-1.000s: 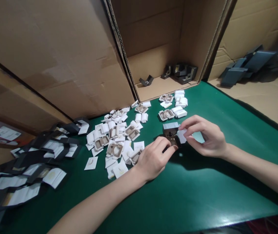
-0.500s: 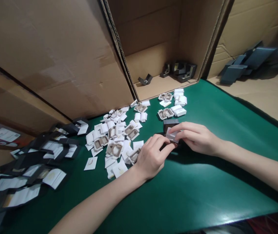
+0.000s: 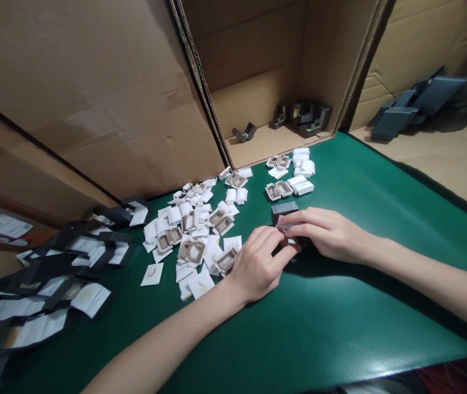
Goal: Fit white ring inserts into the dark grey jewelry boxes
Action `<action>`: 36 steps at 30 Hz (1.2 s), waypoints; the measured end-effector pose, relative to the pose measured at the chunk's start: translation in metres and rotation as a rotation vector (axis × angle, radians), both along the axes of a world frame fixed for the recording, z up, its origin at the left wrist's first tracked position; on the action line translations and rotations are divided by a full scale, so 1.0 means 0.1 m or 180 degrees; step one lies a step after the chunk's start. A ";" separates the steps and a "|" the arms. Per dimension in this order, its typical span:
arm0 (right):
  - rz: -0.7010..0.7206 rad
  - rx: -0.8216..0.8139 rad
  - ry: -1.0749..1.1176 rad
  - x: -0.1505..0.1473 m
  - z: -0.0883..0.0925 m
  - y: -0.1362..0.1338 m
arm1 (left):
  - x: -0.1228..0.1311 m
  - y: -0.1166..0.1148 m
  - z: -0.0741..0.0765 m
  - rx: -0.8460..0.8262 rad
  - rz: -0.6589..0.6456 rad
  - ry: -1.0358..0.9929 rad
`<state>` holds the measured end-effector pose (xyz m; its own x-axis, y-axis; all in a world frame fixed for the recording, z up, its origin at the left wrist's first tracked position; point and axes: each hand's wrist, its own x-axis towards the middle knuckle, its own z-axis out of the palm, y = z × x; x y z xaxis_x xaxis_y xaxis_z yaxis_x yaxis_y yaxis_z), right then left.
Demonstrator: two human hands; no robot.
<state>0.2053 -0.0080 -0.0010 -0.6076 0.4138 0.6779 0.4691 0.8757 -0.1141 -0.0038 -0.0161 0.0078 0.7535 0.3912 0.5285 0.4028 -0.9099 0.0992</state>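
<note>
A small dark hinged box sits on the green table with its lid raised. My left hand is closed on the box's near side, thumb and fingertips pressed to it. My right hand pinches a small white card at the box's opening. Fingers cover much of the card and the box's inside. Just left of my left hand lies a pile of white cards and small white and grey-brown inserts.
Several open dark boxes with white cards stand at the left. More white inserts lie behind my hands. An open carton at the back holds some dark boxes; further dark boxes lie at the right on cardboard.
The white card in my right fingers has tipped over and now lies flatter at the box's opening. The box has tilted slightly in my left hand.
</note>
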 end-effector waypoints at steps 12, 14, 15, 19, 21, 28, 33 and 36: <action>0.0085 -0.0784 0.0920 0.00 0.02 -0.02 | -0.01 0.00 -0.02 -0.0032 -0.0032 -0.0144; 0.0033 -0.0859 0.0997 0.00 0.03 -0.02 | -0.02 0.00 -0.02 -0.0037 -0.0014 -0.0144; 0.0021 -0.0889 0.1006 0.00 0.03 -0.02 | -0.02 0.00 -0.02 -0.0039 -0.0004 -0.0147; 0.0129 -0.0955 0.0844 0.00 0.02 -0.01 | -0.02 0.00 -0.02 -0.0037 -0.0001 -0.0108; 0.0204 -0.0964 0.0716 0.00 0.00 0.00 | -0.02 0.00 -0.02 -0.0014 0.0022 -0.0063; -0.0008 -0.0597 0.0265 -0.01 -0.04 0.00 | -0.01 0.02 -0.04 0.0001 -0.0055 -0.0074; -0.0133 -0.0329 0.0225 -0.03 -0.01 -0.02 | 0.00 0.03 -0.05 -0.0002 -0.0102 0.0079; -0.0123 -0.0260 0.0172 -0.02 0.00 -0.03 | 0.00 0.03 -0.05 0.0032 -0.0092 0.0157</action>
<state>0.2029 -0.0106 -0.0010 -0.5536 0.4914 0.6723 0.4936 0.8438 -0.2103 -0.0040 -0.0132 0.0026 0.7897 0.3636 0.4941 0.3805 -0.9221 0.0705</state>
